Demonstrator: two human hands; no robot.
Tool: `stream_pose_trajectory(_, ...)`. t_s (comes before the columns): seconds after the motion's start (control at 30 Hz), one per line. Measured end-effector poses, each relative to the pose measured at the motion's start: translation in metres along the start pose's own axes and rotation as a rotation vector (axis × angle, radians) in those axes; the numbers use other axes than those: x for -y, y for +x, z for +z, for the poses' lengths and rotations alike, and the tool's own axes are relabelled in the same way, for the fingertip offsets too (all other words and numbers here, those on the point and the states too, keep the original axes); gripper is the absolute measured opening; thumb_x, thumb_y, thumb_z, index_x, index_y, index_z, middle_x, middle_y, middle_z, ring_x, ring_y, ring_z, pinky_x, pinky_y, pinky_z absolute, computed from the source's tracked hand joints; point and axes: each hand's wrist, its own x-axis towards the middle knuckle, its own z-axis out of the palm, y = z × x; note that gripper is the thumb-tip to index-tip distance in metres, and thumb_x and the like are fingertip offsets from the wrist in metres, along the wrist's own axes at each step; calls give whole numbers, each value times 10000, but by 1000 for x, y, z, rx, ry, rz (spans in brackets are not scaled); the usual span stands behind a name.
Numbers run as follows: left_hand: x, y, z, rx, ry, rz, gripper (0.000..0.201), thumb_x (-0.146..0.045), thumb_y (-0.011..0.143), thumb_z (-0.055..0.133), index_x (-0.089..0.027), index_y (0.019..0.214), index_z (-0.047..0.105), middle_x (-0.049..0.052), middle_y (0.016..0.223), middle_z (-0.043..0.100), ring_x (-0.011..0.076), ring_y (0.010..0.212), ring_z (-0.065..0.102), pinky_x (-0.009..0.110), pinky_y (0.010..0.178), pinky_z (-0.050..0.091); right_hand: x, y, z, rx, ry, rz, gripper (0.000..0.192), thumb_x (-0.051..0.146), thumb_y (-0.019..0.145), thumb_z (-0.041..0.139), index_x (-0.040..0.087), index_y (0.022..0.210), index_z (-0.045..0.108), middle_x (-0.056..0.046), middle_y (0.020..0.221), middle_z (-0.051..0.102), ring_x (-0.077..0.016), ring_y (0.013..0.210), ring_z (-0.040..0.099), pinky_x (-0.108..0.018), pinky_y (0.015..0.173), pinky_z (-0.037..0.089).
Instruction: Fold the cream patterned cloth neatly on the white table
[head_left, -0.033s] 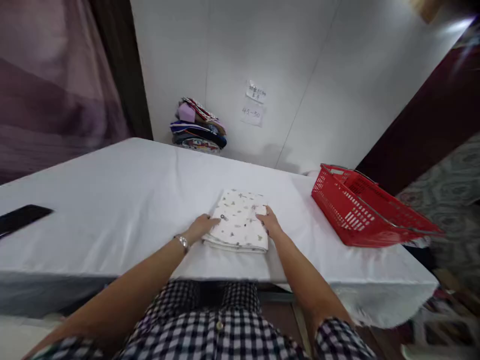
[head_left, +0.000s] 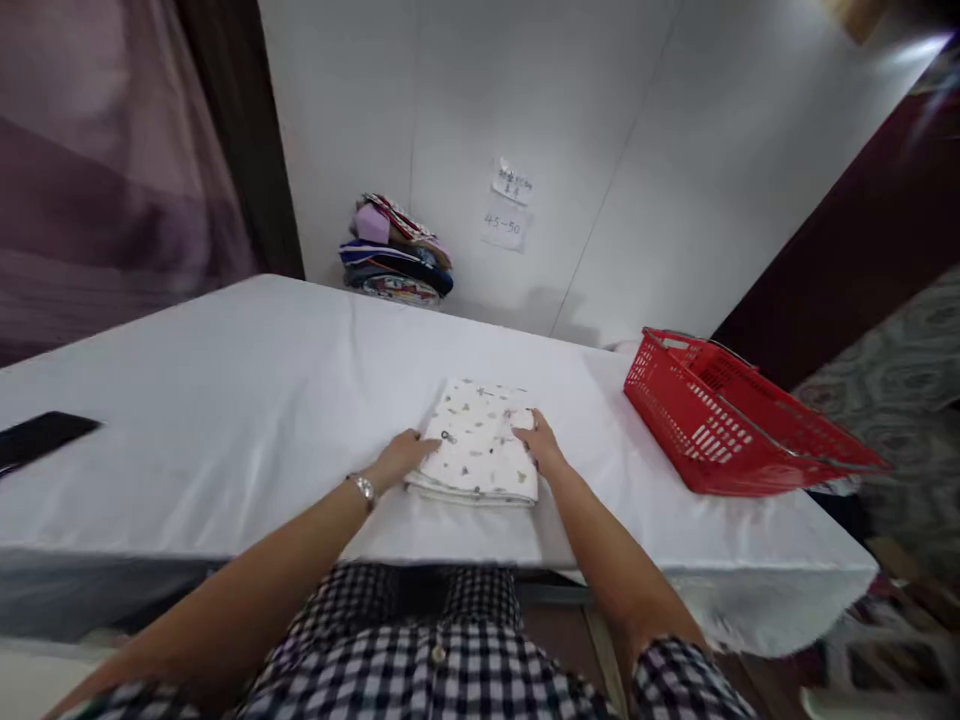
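Observation:
A folded white cloth (head_left: 480, 440) with a small scattered print lies flat near the table's front edge. Its layered folds show along the near side. My left hand (head_left: 403, 458), with a silver-coloured band at the wrist, grips the cloth's left edge, thumb on top. At the right edge, my right hand (head_left: 538, 440) holds it the same way, with the thumb over the print. The fingers of both hands are partly hidden at the sides of the cloth.
The table (head_left: 285, 370) has a white cover. A red plastic basket (head_left: 697, 420) with metal handles stands at the right. A black phone-like slab (head_left: 46, 438) lies far left. Folded fabrics (head_left: 397, 255) are stacked at the back against the wall, near paper signs (head_left: 506, 222).

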Motion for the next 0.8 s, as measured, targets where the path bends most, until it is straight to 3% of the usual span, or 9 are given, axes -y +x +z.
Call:
stream_pose_trajectory(0.13,-2,5,-1,-48,-30,-9,377,-419,680,648,-131,922,620,159,1046,688,287,924,646,310,707,454,24,14,4,30,156,53,821,196,598,701,235,1362,405,-61,1175,644,-192,928,660,-297,746,549)
stream_pose_trajectory(0.37,-39,74,-43,-200,-96,67,439,-448,658,664,-153,981,629,112,1012,700,249,865,656,291,668,452,74,87,31,107,255,-119,884,222,646,706,266,1428,297,-59,1281,583,-207,977,645,-322,787,547)
stream_pose_trajectory(0.43,-46,86,-47,-209,-57,75,452,-458,678,642,-147,1007,619,121,1046,693,253,892,654,292,681,451,71,102,35,84,207,-99,883,238,681,680,261,1450,247,-65,1319,554,-197,988,642,-308,793,545)
stream_pose_trajectory(0.5,-46,94,-43,-173,-3,64,451,-468,693,623,-139,1002,614,139,1056,690,265,916,653,298,699,449,57,110,37,17,39,10,864,239,710,651,228,1462,226,-82,1291,576,-190,971,647,-299,788,543)
stream_pose_trajectory(0.63,-29,106,-25,-119,117,37,487,-548,695,586,-147,970,616,167,1058,687,313,962,642,336,730,447,23,111,38,-84,-225,171,817,237,690,678,152,1424,332,-129,1190,632,-241,1025,626,-371,891,498)
stream_pose_trajectory(0.8,-12,109,-20,-123,86,30,548,-604,747,486,-154,1038,597,147,1011,697,298,915,656,356,728,463,5,89,35,-68,-458,32,662,341,745,645,176,1356,449,-132,1326,541,-274,1208,521,-419,1017,404)
